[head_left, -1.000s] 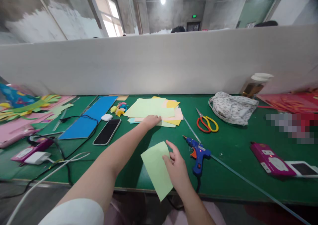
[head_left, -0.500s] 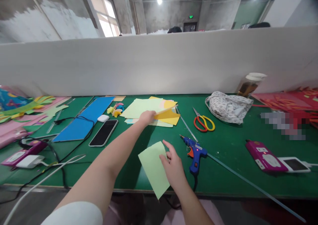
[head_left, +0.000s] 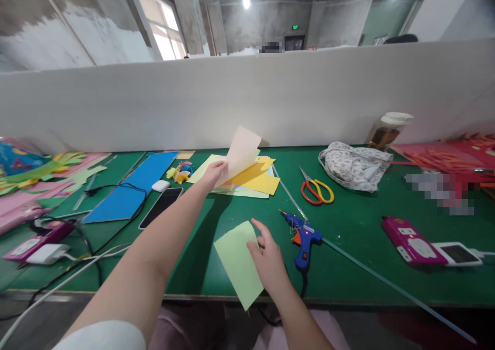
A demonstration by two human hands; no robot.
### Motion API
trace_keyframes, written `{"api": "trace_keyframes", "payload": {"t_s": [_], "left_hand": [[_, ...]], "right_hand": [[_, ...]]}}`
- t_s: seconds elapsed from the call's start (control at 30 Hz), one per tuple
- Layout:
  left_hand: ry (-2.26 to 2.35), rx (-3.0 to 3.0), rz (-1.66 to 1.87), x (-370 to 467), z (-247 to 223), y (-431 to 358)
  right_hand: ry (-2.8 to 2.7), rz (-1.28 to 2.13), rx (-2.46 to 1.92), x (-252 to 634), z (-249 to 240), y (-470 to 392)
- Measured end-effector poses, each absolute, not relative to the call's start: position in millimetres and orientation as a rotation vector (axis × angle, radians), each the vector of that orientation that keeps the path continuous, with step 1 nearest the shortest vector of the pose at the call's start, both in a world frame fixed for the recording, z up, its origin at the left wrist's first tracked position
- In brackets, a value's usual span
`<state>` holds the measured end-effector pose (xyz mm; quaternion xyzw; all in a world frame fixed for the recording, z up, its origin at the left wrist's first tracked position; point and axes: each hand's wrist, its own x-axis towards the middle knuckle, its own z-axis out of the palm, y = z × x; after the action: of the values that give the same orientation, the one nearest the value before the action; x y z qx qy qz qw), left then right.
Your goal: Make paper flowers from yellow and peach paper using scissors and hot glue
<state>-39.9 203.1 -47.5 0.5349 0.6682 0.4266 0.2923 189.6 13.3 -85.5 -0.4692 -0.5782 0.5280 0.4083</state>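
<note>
My left hand (head_left: 216, 173) is closed on a pale pink sheet of paper (head_left: 243, 151), which stands tilted up above the paper pile. Under it lie yellow paper (head_left: 257, 179) and light green paper (head_left: 201, 168), partly covered. Close to the table's front edge, my right hand (head_left: 268, 260) grips a light green sheet of paper (head_left: 237, 262) by its right side, thumb on top. To the right of that hand lies a blue glue gun (head_left: 305, 239) with a long clear glue stick (head_left: 371, 272) at its back. Scissors (head_left: 317, 189) with red and yellow handles rest farther back.
A phone (head_left: 160, 208), a white earbud case (head_left: 161, 185) and a blue board (head_left: 133, 187) lie left, among cables. Purple power strips (head_left: 412, 240) sit at both sides. A patterned cloth pouch (head_left: 353, 165) and a jar (head_left: 389, 132) stand before the white partition (head_left: 240, 97).
My left hand has moved slightly left and lifted the pale pink sheet up off the pile. My right hand and its green sheet have hardly moved.
</note>
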Motion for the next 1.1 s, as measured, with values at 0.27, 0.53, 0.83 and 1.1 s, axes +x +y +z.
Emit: {"api": "trace_keyframes", "payload": {"t_s": [0.27,0.53,0.83,1.1], "left_hand": [[1.926,1.548,1.093,-45,-47,201],[1.914,2.134,0.491,-15,-66,178],[1.987,2.379,0.084,-3,-58,187],[1.908,2.571,-0.099,1,-54,187]], "right_hand": [[-1.426,1.283,-1.166,190,-86,13],[-1.442,1.244,-1.166,189,-84,12],[-1.441,1.213,-1.172,190,-86,12],[-1.463,1.247,-1.177,189,-83,11]]}}
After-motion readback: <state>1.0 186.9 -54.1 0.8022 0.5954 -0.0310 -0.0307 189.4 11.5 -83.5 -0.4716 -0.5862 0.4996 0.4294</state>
